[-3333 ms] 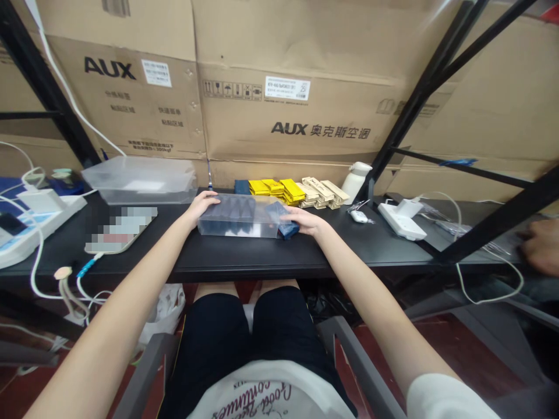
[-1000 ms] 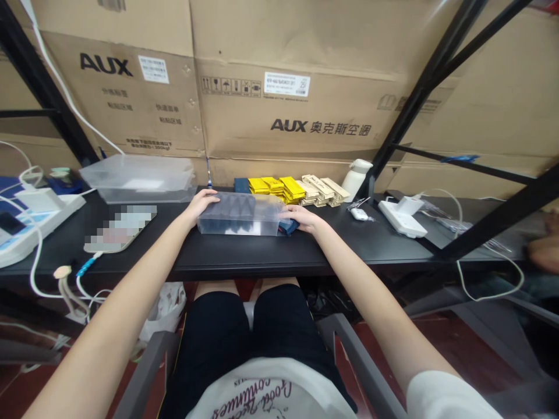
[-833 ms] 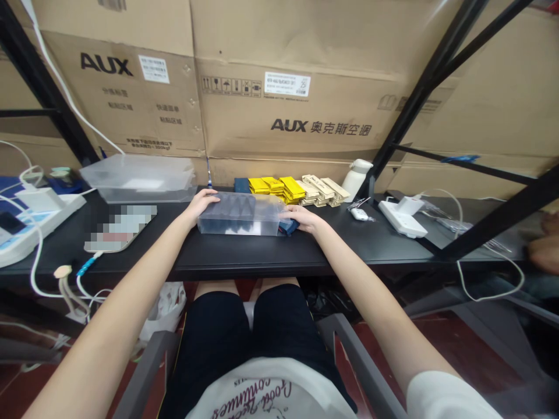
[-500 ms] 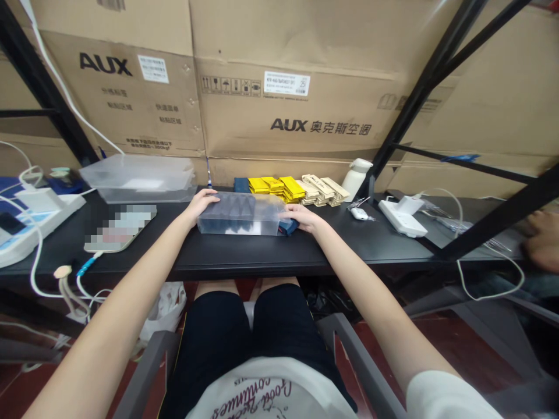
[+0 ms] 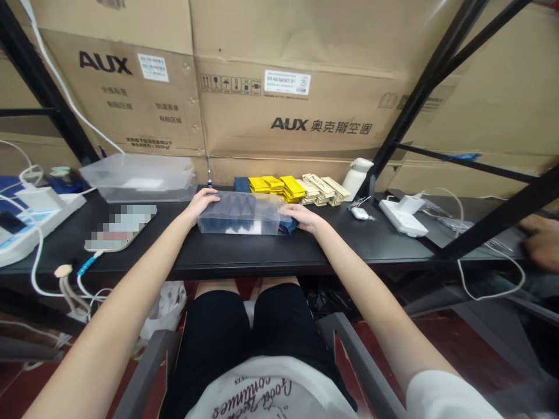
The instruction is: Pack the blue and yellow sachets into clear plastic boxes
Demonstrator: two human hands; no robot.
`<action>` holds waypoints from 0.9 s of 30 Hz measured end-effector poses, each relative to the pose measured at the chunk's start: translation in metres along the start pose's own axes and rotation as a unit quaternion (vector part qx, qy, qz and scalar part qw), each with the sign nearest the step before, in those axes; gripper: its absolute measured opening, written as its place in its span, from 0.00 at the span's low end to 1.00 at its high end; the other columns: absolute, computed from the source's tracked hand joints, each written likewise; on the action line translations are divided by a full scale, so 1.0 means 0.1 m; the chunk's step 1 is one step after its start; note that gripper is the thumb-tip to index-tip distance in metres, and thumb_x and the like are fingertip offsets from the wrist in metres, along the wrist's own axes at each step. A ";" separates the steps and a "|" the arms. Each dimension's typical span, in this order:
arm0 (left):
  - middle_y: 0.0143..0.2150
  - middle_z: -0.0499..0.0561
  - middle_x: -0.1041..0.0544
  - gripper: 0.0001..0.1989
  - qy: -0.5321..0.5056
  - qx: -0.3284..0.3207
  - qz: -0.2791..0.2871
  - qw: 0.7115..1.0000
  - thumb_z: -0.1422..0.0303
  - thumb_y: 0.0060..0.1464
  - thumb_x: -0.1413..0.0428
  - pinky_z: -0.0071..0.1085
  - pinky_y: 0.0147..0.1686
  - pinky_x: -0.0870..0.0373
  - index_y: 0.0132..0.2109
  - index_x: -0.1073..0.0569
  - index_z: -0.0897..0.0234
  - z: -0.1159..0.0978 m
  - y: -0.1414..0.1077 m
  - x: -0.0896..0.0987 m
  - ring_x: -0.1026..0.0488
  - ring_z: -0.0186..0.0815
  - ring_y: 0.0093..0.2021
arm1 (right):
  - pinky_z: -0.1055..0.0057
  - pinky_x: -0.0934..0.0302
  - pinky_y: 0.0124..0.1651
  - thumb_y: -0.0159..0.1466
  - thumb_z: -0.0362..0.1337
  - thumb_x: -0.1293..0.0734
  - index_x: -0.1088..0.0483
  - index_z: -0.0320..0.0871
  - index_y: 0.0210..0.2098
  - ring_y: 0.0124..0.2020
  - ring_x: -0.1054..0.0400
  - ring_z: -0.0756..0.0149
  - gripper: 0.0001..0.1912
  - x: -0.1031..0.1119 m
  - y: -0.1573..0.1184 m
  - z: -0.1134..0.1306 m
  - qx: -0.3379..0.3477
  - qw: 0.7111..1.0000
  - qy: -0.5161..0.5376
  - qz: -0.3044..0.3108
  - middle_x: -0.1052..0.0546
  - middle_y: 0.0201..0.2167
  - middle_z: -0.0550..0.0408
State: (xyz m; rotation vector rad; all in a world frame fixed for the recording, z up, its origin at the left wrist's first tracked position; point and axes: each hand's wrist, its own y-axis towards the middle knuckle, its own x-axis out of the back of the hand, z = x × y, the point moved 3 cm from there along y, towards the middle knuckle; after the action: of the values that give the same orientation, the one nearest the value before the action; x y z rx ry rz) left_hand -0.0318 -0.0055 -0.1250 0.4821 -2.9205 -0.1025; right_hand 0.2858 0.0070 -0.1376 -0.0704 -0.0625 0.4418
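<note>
A clear plastic box (image 5: 227,224) lies on the black table in front of me, with dark folded pieces showing through its left half. My left hand (image 5: 203,205) grips its left end, fingers over the top edge. At the opposite end, my right hand (image 5: 301,216) is closed on a dark blue folded packet (image 5: 288,226), which touches or sits just at the box's right edge; how far it reaches inside is hidden. Behind the box stand folded yellow packets (image 5: 292,188), cream packets with writing (image 5: 321,187) and a dark blue one (image 5: 241,184).
Stacked clear plastic boxes (image 5: 140,180) stand at the back left, near a phone (image 5: 126,227) on a cable. Power strips (image 5: 404,220) and loose cables lie at both sides. A white bottle (image 5: 358,179) leans by the black frame. Another person's hand (image 5: 541,238) shows far right.
Almost nothing differs. Both hands stay at the two ends of the box, and the dark blue packet in my right hand has shifted very slightly.
</note>
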 end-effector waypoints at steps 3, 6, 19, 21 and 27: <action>0.37 0.48 0.22 0.14 0.002 -0.002 -0.003 1.000 0.70 0.36 0.38 0.32 0.39 0.29 0.36 0.25 0.61 0.00 0.00 0.00 0.24 0.40 0.38 | 0.79 0.35 0.30 0.55 0.33 0.26 0.25 0.39 0.29 0.26 0.30 0.73 0.04 0.01 0.01 0.00 0.001 1.000 -0.003 -0.002 0.23 0.27 0.57; 0.37 0.48 0.22 0.13 0.005 -0.006 -0.005 1.000 0.70 0.36 0.38 0.32 0.39 0.28 0.35 0.25 0.60 -0.01 -0.01 0.00 0.24 0.42 0.40 | 0.79 0.33 0.30 0.56 0.33 0.27 0.23 0.40 0.30 0.27 0.29 0.72 0.03 0.01 0.01 -0.01 0.001 1.000 -0.007 -0.002 0.21 0.29 0.55; 0.38 0.49 0.21 0.11 0.017 -0.014 -0.012 1.000 0.71 0.37 0.38 0.34 0.40 0.28 0.33 0.25 0.60 -0.05 -0.04 0.00 0.24 0.44 0.42 | 0.76 0.29 0.33 0.59 0.34 0.28 0.21 0.42 0.34 0.31 0.26 0.69 0.04 0.03 0.05 -0.04 -0.012 1.000 -0.017 0.008 0.19 0.36 0.53; 0.38 0.49 0.21 0.11 0.018 -0.014 -0.012 1.000 0.71 0.36 0.38 0.33 0.40 0.28 0.33 0.25 0.60 -0.05 -0.04 0.00 0.24 0.44 0.42 | 0.76 0.29 0.33 0.59 0.35 0.28 0.21 0.43 0.35 0.32 0.26 0.68 0.04 0.03 0.05 -0.04 -0.013 1.000 -0.017 0.012 0.19 0.37 0.52; 0.34 0.48 0.22 0.13 0.020 -0.009 -0.009 1.000 0.70 0.36 0.38 0.34 0.38 0.28 0.35 0.24 0.59 -0.05 -0.05 0.00 0.24 0.44 0.40 | 0.76 0.28 0.35 0.59 0.36 0.28 0.21 0.43 0.37 0.34 0.25 0.68 0.06 0.01 0.02 -0.02 -0.017 1.000 -0.012 0.021 0.19 0.39 0.52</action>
State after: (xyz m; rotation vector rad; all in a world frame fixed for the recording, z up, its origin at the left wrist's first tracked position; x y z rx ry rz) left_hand -0.0297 -0.0104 -0.1207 0.5019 -2.8741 -0.1198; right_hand 0.2859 0.0090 -0.1398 -0.0999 -0.0930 0.4843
